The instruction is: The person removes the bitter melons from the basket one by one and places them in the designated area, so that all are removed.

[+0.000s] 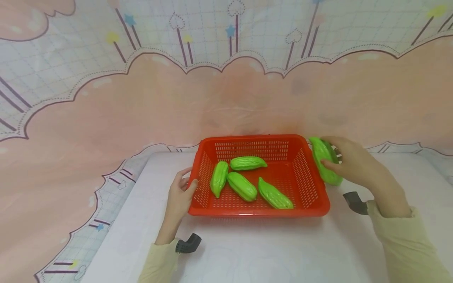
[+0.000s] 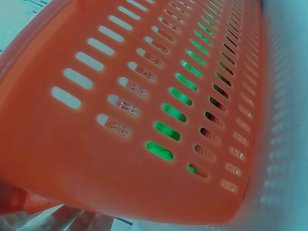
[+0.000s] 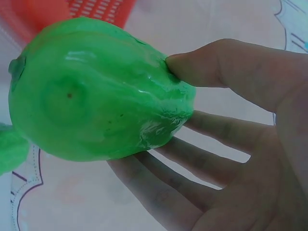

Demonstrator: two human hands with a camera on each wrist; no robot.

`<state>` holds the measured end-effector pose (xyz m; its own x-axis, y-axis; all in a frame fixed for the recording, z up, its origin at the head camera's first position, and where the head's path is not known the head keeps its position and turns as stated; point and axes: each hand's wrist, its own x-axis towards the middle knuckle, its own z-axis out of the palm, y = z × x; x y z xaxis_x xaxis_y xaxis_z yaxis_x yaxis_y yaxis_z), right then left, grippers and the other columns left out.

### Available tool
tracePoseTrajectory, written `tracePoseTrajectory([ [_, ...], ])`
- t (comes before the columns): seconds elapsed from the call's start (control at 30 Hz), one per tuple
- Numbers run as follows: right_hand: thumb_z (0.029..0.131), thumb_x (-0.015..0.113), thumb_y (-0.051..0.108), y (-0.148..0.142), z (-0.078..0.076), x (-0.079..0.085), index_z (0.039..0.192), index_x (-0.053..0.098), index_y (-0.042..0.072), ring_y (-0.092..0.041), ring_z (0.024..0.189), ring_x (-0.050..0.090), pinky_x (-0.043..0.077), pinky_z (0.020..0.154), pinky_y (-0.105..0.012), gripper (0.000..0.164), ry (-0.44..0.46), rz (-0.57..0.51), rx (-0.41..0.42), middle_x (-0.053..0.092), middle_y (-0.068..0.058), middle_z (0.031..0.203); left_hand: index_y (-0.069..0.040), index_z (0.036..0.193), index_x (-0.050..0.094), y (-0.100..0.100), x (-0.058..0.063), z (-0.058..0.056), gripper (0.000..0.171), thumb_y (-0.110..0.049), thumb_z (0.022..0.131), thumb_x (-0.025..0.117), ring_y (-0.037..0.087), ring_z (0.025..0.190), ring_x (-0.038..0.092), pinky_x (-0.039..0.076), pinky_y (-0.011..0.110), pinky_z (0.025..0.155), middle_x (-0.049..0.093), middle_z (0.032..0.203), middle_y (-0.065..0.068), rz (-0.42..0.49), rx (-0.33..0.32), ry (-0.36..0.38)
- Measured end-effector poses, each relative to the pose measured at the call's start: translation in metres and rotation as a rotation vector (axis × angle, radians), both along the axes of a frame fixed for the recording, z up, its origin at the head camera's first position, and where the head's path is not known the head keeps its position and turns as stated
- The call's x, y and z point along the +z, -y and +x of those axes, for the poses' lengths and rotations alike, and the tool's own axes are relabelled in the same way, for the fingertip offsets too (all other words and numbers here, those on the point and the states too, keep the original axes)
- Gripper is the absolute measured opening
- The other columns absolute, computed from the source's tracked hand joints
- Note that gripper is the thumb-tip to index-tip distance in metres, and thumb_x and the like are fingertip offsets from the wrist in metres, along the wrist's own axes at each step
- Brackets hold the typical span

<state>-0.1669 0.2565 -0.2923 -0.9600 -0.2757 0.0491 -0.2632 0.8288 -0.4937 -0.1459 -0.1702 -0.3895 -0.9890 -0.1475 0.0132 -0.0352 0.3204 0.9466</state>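
My left hand (image 1: 179,198) grips the left rim of a red plastic basket (image 1: 260,212), its thumb at the front corner and its fingers along the outer side. In the left wrist view the basket's slotted wall (image 2: 115,168) fills most of the picture. Beyond the basket's right side, my right hand (image 1: 357,163) holds a green bitter melon (image 1: 323,159) between thumb and fingers. The right wrist view shows this melon (image 3: 91,96) blunt end first. Inside the basket lie several bitter melons, among them one at the back (image 1: 247,163) and one at the right (image 1: 275,195).
The basket stands on a white table (image 1: 255,251) near a patterned cloth backdrop (image 1: 255,98). Another green piece (image 3: 10,150) shows at the left edge of the right wrist view; what it belongs to I cannot tell. Black wrist mounts (image 1: 188,243) stick out by both sleeves.
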Motion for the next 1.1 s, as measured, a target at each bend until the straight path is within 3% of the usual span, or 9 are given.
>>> tracePoseTrajectory([
  [0.4,0.091,0.068,0.011,-0.018,-0.001,-0.012,0.145,0.038,-0.006,-0.044,0.111,0.055,0.051,0.089,-0.062,0.064,0.003,0.01,-0.01,0.054,-0.027,0.131,-0.016,0.146,0.044,-0.002,0.0,0.0,0.047,-0.014,0.1,0.056,0.035,0.11,0.066,0.058,0.046,0.088,0.063,0.128,0.02,0.0,-0.001,0.006],
  [0.7,0.092,0.067,0.014,-0.033,-0.005,-0.021,0.146,0.035,-0.008,-0.05,0.115,0.052,0.048,0.091,-0.066,0.066,0.054,0.038,-0.042,0.051,-0.032,0.134,-0.017,0.145,0.044,-0.001,0.001,0.001,0.047,-0.013,0.1,0.056,0.034,0.109,0.066,0.058,0.045,0.088,0.064,0.126,0.02,0.0,0.004,0.006],
  [1.1,0.091,0.065,0.012,-0.051,-0.01,-0.032,0.145,0.032,-0.012,-0.053,0.114,0.051,0.043,0.093,-0.069,0.068,0.05,0.061,-0.048,0.046,-0.037,0.136,-0.012,0.146,0.044,-0.003,0.004,0.002,0.048,-0.013,0.1,0.056,0.037,0.11,0.065,0.057,0.047,0.089,0.062,0.127,0.024,0.006,0.0,-0.01],
])
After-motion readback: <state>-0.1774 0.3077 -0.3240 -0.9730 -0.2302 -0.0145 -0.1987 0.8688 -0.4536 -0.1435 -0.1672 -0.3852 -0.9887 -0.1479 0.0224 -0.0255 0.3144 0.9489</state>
